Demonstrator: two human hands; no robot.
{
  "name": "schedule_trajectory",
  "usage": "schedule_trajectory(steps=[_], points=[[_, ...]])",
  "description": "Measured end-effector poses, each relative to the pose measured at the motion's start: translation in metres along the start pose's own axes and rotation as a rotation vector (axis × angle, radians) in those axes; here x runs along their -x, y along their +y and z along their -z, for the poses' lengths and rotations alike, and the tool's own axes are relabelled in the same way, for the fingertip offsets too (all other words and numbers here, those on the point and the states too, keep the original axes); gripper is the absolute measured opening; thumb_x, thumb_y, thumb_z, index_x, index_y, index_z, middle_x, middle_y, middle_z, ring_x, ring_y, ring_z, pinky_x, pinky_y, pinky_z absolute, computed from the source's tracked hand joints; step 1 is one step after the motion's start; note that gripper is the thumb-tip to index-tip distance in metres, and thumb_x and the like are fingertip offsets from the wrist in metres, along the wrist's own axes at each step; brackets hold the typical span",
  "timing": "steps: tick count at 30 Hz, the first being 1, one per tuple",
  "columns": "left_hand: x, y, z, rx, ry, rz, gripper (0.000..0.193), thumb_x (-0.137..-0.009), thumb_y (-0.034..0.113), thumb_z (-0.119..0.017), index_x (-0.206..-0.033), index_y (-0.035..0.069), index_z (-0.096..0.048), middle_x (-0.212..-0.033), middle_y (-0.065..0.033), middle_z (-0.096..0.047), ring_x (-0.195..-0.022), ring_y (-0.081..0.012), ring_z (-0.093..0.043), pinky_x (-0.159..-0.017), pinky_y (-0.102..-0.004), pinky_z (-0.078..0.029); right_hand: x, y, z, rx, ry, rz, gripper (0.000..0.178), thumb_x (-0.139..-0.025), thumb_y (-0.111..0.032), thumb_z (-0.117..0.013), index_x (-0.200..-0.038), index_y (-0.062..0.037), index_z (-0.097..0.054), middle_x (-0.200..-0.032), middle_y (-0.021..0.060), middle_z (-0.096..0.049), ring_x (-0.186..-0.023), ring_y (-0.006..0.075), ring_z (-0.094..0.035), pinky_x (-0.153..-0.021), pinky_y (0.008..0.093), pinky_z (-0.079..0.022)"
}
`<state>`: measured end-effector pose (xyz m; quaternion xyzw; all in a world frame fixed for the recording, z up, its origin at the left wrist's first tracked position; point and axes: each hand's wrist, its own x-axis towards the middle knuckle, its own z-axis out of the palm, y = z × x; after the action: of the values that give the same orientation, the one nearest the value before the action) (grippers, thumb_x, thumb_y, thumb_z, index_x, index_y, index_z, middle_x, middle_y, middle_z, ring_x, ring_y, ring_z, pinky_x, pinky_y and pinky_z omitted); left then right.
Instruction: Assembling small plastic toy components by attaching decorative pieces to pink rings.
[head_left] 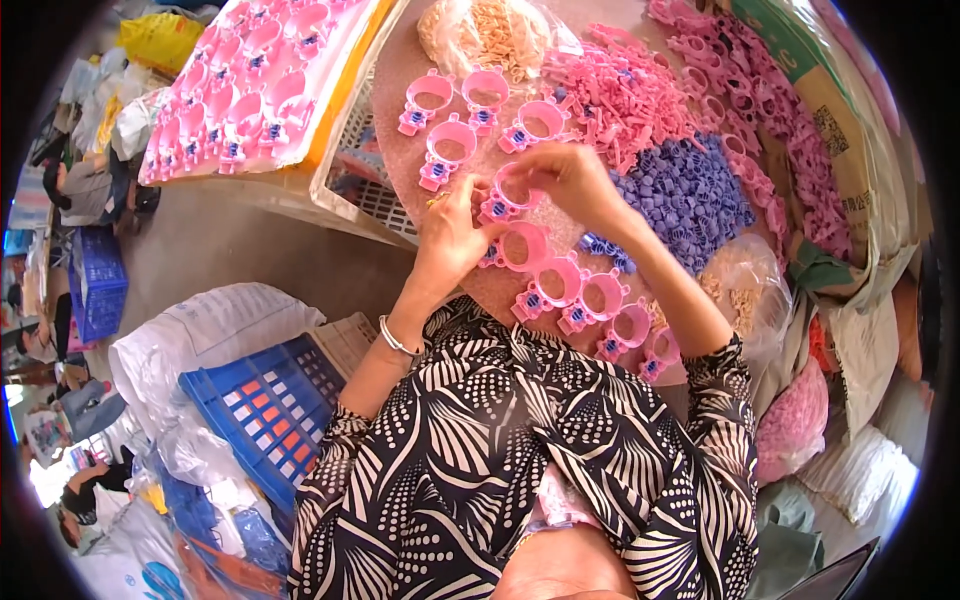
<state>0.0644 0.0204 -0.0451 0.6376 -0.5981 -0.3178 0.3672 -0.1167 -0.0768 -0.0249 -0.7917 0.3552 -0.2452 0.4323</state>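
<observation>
Fingers (480,236) of the left hand (450,240) grasp a pink plastic ring (503,190) by its lower left side, over the round counter (387,92). Bent fingers of the right hand (575,182) meet its upper right rim; whether they pinch the rim or some small part, I cannot tell. Beyond the hands, four eared pink rings (451,150) with blue inserts lie apart from one another. Nearer the body, a curving row of similar rings (557,280) runs rightward to the counter's edge. To the right are a heap of pink strips (630,100) and, just beside it, a pile of blue-violet pieces (690,200). Clear bags of beige pieces stand at the far side (490,40) and near the right forearm (742,285). On the left, a tilted white board (335,75) carries rows of pink rings. A blue crate (270,400) sits beside the left forearm.
</observation>
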Motion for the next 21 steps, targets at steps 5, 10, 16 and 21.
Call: schedule_trajectory(steps=[5,10,16,21], points=[[-0.003,-0.003,-0.003,0.036,0.015,0.072,0.039,-0.079,0.008,-0.077,-0.112,0.002,-0.058,-0.093,-0.0100,-0.070,-0.084,-0.0195,-0.069,-0.075,-0.0316,-0.056,0.005,-0.010,-0.017,0.392,0.035,0.288,0.014,-0.078,-0.005,-0.071,-0.092,-0.0050,-0.069,-0.088,0.0112,-0.068,-0.085,0.0281,-0.066,-0.073,0.0372,-0.052],[-0.008,-0.005,-0.004,-0.047,0.042,0.012,0.031,-0.085,0.001,-0.068,-0.114,0.004,-0.057,-0.094,-0.0135,-0.071,-0.087,-0.0231,-0.071,-0.075,-0.0333,-0.056,0.001,-0.002,-0.020,0.436,-0.012,0.287,0.013,-0.079,-0.004,-0.069,-0.092,-0.0035,-0.070,-0.097,0.0121,-0.066,-0.091,0.0299,-0.064,-0.076,0.0394,-0.052],[-0.010,-0.005,-0.007,0.066,0.105,-0.026,0.032,-0.082,0.001,-0.068,-0.112,0.003,-0.057,-0.090,-0.0176,-0.070,-0.085,-0.0338,-0.069,-0.072,-0.0411,-0.052,-0.003,-0.011,-0.018,0.410,-0.062,0.251,0.015,-0.079,-0.004,-0.068,-0.094,-0.0028,-0.071,-0.095,0.0127,-0.065,-0.090,0.0322,-0.063,-0.079,0.0404,-0.050],[-0.010,-0.004,-0.004,0.256,0.143,-0.042,0.030,-0.084,-0.002,-0.068,-0.111,0.001,-0.057,-0.090,-0.0155,-0.071,-0.083,-0.0223,-0.071,-0.070,-0.0322,-0.055,-0.008,-0.017,-0.016,0.577,-0.016,0.328,0.011,-0.081,-0.006,-0.064,-0.092,-0.0026,-0.066,-0.087,0.0118,-0.064,-0.087,0.0314,-0.061,-0.079,0.0415,-0.048]])
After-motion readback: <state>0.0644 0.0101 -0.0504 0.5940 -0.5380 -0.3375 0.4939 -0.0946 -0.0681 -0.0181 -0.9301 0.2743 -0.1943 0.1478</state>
